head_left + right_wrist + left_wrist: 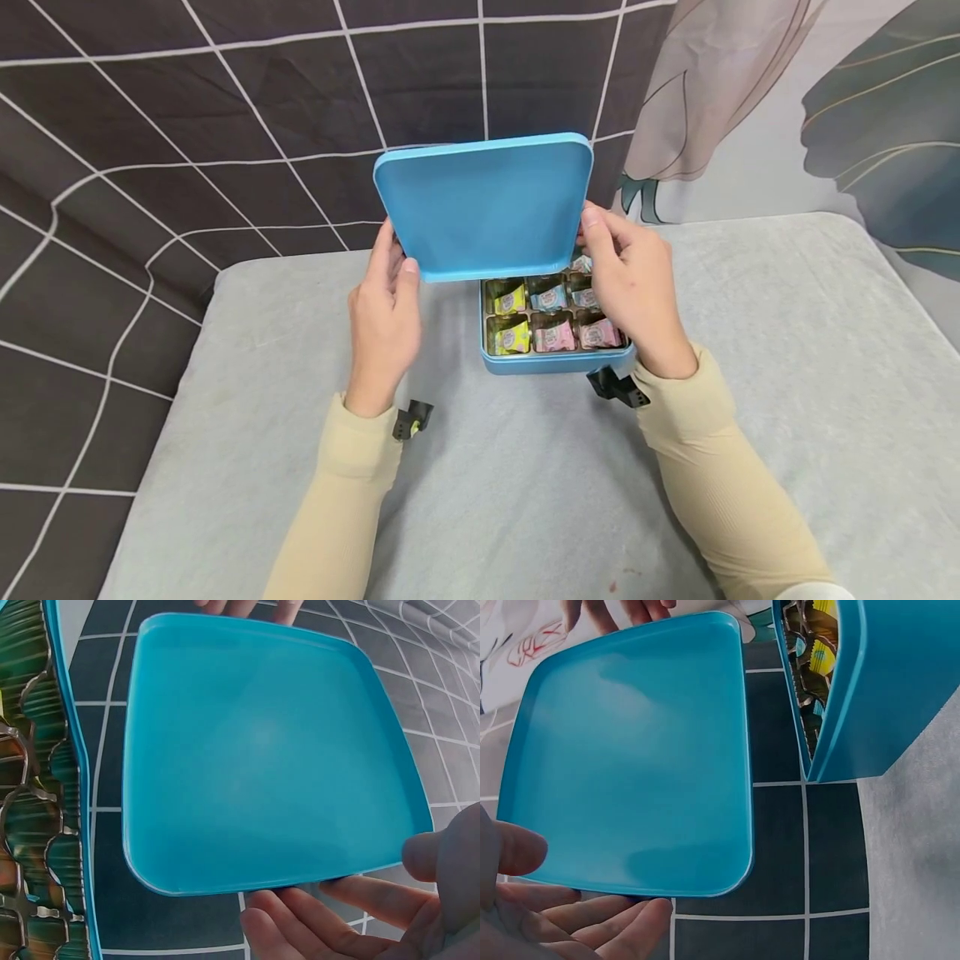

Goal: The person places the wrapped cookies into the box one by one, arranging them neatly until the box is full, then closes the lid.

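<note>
Raised and tilted, a blue rectangular lid (483, 208) shows its smooth inner side in the head view. My left hand (386, 321) grips its left edge, thumb in front and fingers behind. The opposite edge is pinched by my right hand (637, 283), which overlaps the right part of the blue box (558, 365) below. Inside the box, a divided tray holds wrapped sweets: a yellow one (512, 339), a pink one (555, 337) and a blue one (550, 297) among several. The lid hides the box's far side. In the left wrist view, the left thumb (521, 849) lies at the lid's rim.
The box stands on a table with a grey cloth (262, 375). Behind it hangs a dark curtain with white grid lines (292, 92), with a patterned pale curtain (720, 92) to the right. Black wrist devices (412, 419) sit at both cuffs.
</note>
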Motion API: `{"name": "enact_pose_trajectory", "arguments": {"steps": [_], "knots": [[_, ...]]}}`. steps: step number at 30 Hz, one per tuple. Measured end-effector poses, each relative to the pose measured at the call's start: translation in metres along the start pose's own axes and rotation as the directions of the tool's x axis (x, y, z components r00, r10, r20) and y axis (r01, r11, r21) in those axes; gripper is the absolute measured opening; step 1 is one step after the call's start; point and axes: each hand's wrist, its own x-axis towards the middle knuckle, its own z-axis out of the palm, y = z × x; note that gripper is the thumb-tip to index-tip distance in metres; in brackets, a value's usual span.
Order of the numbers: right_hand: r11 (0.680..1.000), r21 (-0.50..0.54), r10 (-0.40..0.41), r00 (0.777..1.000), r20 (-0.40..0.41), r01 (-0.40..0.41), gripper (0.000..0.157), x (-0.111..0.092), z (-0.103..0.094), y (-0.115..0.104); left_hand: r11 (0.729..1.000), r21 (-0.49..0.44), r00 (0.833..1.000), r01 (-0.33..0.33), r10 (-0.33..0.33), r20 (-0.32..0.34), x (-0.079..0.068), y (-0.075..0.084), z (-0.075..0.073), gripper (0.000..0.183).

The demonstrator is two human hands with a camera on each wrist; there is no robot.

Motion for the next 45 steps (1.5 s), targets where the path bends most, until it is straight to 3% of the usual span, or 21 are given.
{"name": "enact_pose_trajectory", "arguments": {"steps": [8, 13, 20, 29, 33, 39, 42, 45], "knots": [[0.999, 0.031, -0.01, 0.999, -0.046, 0.011, 0.05, 0.0, -0.001, 0.001, 1.0, -0.006, 0.999, -0.006, 0.006, -0.036, 0.001, 0.002, -0.001, 0.046], [0.997, 0.073, 0.008, 1.0, -0.03, -0.005, 0.054, -0.001, -0.003, 0.0, 0.999, -0.036, 0.999, 0.011, -0.013, -0.042, 0.002, 0.004, 0.001, 0.042], [0.986, 0.159, 0.049, 0.999, -0.018, -0.045, 0.054, -0.001, -0.004, -0.001, 0.992, -0.129, 0.998, -0.008, 0.0, -0.063, 0.004, 0.002, 0.004, 0.038], [0.974, 0.204, 0.103, 0.995, -0.021, -0.096, 0.053, 0.002, -0.006, -0.001, 0.956, -0.272, 0.991, 0.107, -0.126, -0.053, 0.004, 0.004, 0.009, 0.041], [0.949, 0.287, 0.126, 0.992, 0.031, -0.129, 0.05, 0.004, -0.01, -0.002, 0.918, -0.354, 0.983, 0.175, -0.183, 0.011, 0.003, 0.004, 0.011, 0.044], [0.894, 0.421, 0.13, 0.988, 0.085, -0.154, 0.032, 0.007, -0.015, -0.001, 0.843, -0.481, 0.971, 0.24, -0.217, 0.103, 0.0, 0.004, 0.013, 0.05], [0.877, 0.456, 0.123, 0.988, 0.093, -0.152, 0.025, 0.006, -0.015, 0.0, 0.838, -0.493, 0.972, 0.234, -0.216, 0.093, 0.0, 0.005, 0.015, 0.042], [0.861, 0.488, 0.119, 0.989, 0.087, -0.146, 0.022, 0.005, -0.016, 0.001, 0.865, -0.447, 0.973, 0.227, -0.224, 0.062, -0.001, 0.006, 0.018, 0.031]]}}
